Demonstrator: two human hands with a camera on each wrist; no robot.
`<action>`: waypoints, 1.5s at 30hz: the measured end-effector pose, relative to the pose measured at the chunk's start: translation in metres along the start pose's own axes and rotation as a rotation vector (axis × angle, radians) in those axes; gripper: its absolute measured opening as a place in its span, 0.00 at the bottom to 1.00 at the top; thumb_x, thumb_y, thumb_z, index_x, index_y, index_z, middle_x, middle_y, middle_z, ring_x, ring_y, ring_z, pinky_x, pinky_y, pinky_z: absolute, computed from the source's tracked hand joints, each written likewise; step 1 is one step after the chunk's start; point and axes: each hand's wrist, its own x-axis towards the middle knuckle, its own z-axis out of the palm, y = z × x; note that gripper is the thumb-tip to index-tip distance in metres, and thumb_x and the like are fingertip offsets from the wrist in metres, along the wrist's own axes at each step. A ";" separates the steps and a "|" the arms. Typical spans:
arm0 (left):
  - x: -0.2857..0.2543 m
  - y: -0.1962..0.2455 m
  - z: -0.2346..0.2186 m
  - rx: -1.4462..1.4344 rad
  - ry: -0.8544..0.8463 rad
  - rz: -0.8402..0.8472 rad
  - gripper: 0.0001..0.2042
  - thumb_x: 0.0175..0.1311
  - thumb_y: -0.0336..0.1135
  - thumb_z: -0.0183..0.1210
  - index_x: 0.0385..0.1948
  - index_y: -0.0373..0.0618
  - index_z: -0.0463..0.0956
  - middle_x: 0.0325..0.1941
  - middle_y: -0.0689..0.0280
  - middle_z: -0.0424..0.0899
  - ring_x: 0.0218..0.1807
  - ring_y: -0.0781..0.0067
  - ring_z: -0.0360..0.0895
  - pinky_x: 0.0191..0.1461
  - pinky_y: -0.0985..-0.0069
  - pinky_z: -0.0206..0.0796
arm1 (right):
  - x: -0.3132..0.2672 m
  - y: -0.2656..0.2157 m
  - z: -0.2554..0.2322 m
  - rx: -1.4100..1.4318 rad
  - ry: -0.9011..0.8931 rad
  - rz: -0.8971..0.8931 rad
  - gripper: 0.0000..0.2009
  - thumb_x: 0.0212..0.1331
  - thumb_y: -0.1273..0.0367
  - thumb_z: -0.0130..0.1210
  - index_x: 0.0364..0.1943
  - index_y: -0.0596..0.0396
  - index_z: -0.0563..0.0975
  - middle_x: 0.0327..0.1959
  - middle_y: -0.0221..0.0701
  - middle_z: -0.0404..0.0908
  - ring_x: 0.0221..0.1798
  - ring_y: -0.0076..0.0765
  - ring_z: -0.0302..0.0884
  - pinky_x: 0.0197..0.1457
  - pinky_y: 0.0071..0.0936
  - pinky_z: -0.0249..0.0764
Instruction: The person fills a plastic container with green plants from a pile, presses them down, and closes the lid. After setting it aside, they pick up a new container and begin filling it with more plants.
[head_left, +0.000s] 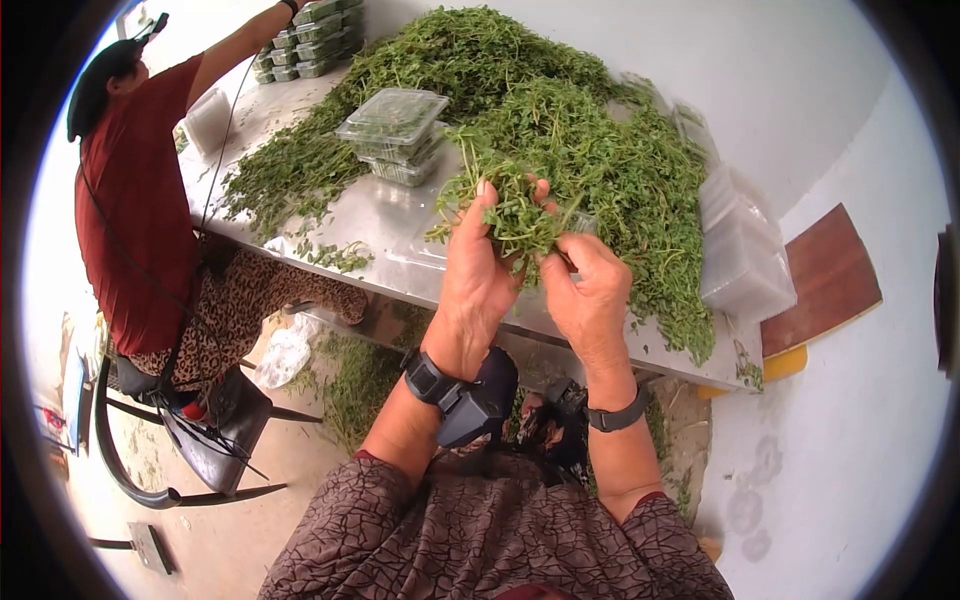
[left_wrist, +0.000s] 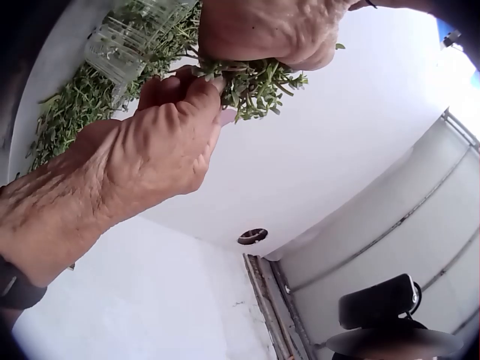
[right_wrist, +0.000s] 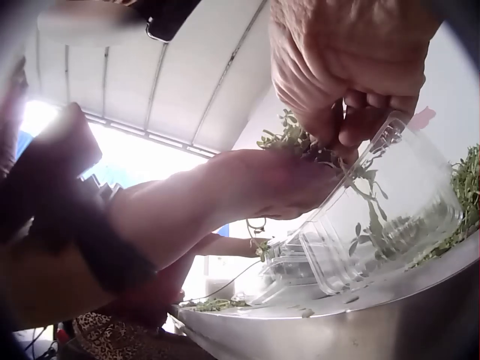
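Note:
A bunch of leafy green sprigs (head_left: 518, 212) lies in my left hand (head_left: 472, 268), whose fingers and raised thumb curl round it above the table's front edge. At the right side of the bunch, my right hand (head_left: 590, 290) pinches some of the greens between thumb and fingertips. In the left wrist view, leaves (left_wrist: 259, 94) stick out between the two hands, which are close together. Behind them in the right wrist view stands an open clear plastic container (right_wrist: 409, 176) with some sprigs in it. The fingertips of my right hand are partly hidden by the greens.
A large heap of greens (head_left: 610, 150) covers much of the metal table (head_left: 390, 215). Lidded clear boxes (head_left: 400, 115) are stacked left of my hands; nested containers (head_left: 745, 245) stand at the right. Another person (head_left: 140, 220) sits at the left, reaching toward stacked filled boxes (head_left: 315, 45).

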 end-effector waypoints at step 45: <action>-0.021 0.008 0.009 -0.273 -0.046 0.084 0.20 0.71 0.44 0.45 0.52 0.34 0.67 0.48 0.55 0.78 0.50 0.60 0.77 0.60 0.65 0.69 | -0.006 -0.018 -0.018 0.058 0.068 0.091 0.03 0.54 0.77 0.57 0.31 0.62 0.80 0.21 0.36 0.78 0.19 0.30 0.72 0.24 0.25 0.67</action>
